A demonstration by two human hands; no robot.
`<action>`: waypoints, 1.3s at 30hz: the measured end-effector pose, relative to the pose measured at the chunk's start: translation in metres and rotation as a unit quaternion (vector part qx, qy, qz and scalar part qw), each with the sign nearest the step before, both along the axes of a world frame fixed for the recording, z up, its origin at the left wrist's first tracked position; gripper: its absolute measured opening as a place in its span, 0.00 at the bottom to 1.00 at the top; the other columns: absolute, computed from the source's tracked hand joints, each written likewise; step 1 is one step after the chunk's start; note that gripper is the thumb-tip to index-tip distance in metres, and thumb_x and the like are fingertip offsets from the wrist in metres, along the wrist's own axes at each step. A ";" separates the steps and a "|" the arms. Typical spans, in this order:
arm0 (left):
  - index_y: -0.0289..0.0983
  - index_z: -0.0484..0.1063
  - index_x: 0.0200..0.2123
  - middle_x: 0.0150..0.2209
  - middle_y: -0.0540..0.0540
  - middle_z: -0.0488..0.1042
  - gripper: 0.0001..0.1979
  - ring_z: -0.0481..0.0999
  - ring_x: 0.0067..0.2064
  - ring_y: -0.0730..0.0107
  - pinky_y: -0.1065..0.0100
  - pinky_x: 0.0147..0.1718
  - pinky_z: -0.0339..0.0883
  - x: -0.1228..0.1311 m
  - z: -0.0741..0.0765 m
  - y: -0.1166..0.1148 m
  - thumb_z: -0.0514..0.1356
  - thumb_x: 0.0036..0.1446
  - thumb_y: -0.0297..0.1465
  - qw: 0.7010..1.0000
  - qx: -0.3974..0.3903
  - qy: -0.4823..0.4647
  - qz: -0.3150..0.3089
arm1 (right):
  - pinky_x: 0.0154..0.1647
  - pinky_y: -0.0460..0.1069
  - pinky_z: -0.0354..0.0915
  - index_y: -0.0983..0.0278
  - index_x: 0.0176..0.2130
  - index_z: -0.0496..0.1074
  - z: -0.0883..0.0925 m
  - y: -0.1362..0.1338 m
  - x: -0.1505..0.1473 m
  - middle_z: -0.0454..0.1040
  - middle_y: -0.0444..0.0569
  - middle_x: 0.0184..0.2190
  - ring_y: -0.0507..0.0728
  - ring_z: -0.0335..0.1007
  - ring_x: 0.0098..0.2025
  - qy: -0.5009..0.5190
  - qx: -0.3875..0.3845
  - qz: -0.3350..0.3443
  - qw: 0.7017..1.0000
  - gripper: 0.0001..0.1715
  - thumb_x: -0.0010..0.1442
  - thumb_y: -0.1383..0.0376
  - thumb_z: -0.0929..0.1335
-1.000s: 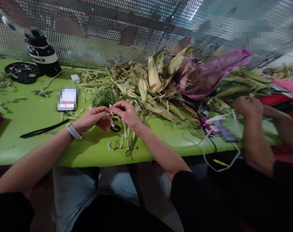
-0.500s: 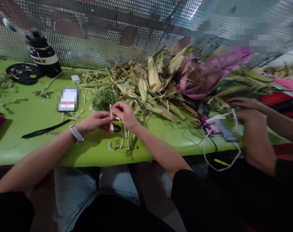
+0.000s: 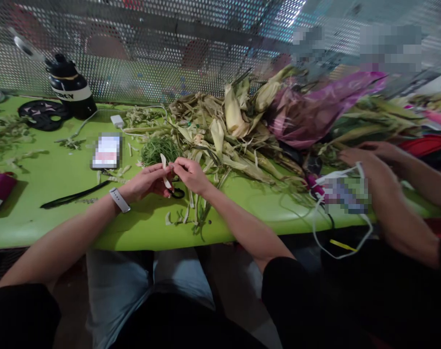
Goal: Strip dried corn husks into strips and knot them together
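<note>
One pale strip (image 3: 164, 160) stands steeply, its upper end leaning left, pinched in the left hand (image 3: 144, 182) above the bench (image 3: 133, 230). Just right of its middle, the right hand (image 3: 191, 177) holds its fingertips near; whether they grip anything, I cannot tell.

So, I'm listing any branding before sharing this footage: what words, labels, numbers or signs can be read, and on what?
"RGY", its start unclear: on the white band of the black bottle.
Purple box: markings too small to read.
Phone: screen blurred, unreadable.
</note>
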State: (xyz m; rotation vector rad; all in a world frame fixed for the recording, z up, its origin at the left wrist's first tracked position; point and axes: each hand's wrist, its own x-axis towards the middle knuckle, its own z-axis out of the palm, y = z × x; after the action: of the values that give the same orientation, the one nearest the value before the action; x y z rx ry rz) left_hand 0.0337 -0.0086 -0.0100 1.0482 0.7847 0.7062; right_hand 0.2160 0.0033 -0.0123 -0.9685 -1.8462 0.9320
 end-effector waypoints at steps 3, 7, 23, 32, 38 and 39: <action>0.36 0.68 0.34 0.28 0.45 0.78 0.13 0.78 0.24 0.68 0.66 0.26 0.76 -0.002 -0.002 0.001 0.63 0.58 0.40 1.000 0.000 -0.013 -0.012 | 0.26 0.47 0.51 0.62 0.23 0.59 -0.001 -0.001 -0.003 0.55 0.38 0.19 0.49 0.50 0.23 0.048 -0.041 -0.005 0.998 0.24 0.61 0.48 0.64; 0.36 0.68 0.31 0.26 0.45 0.77 0.13 0.78 0.25 0.69 0.67 0.27 0.75 -0.002 -0.002 0.001 0.63 0.58 0.40 0.999 0.001 -0.007 -0.033 | 0.24 0.47 0.49 0.62 0.23 0.60 -0.001 -0.001 -0.005 0.55 0.38 0.18 0.48 0.48 0.22 0.081 -0.052 -0.037 0.995 0.24 0.59 0.48 0.66; 0.37 0.71 0.42 0.24 0.54 0.65 0.14 0.64 0.25 0.78 0.76 0.25 0.61 0.004 -0.003 0.000 0.62 0.59 0.40 0.986 0.112 0.003 0.123 | 0.21 0.44 0.55 0.63 0.26 0.65 -0.001 0.003 -0.006 0.66 0.40 0.18 0.48 0.59 0.19 0.070 -0.255 0.045 0.963 0.16 0.56 0.54 0.68; 0.37 0.68 0.37 0.23 0.55 0.66 0.11 0.65 0.23 0.80 0.76 0.27 0.65 0.001 -0.011 0.012 0.66 0.56 0.35 0.977 0.087 -0.028 0.194 | 0.34 0.48 0.55 0.63 0.30 0.66 -0.007 0.005 -0.007 0.68 0.43 0.25 0.51 0.60 0.29 -0.114 0.105 -0.044 0.987 0.13 0.62 0.58 0.63; 0.37 0.70 0.38 0.27 0.49 0.75 0.09 0.76 0.31 0.72 0.69 0.34 0.72 -0.007 -0.010 0.026 0.61 0.60 0.37 0.985 -0.009 -0.057 0.162 | 0.27 0.46 0.56 0.62 0.29 0.67 -0.015 0.029 0.001 0.68 0.42 0.22 0.50 0.61 0.24 0.024 -0.075 -0.050 0.996 0.21 0.60 0.49 0.66; 0.36 0.70 0.39 0.30 0.47 0.78 0.10 0.78 0.34 0.70 0.67 0.37 0.73 -0.006 -0.009 0.026 0.61 0.60 0.37 0.985 -0.005 -0.062 0.161 | 0.25 0.46 0.56 0.62 0.28 0.67 -0.014 0.031 0.003 0.67 0.41 0.21 0.49 0.60 0.22 0.079 -0.116 -0.068 0.988 0.22 0.60 0.48 0.66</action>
State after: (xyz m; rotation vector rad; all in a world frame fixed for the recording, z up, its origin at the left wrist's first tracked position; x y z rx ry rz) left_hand 0.0274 0.0172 -0.0187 0.8677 0.8561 1.0320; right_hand 0.2194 0.0343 -0.0260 -1.1128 -1.5422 1.1228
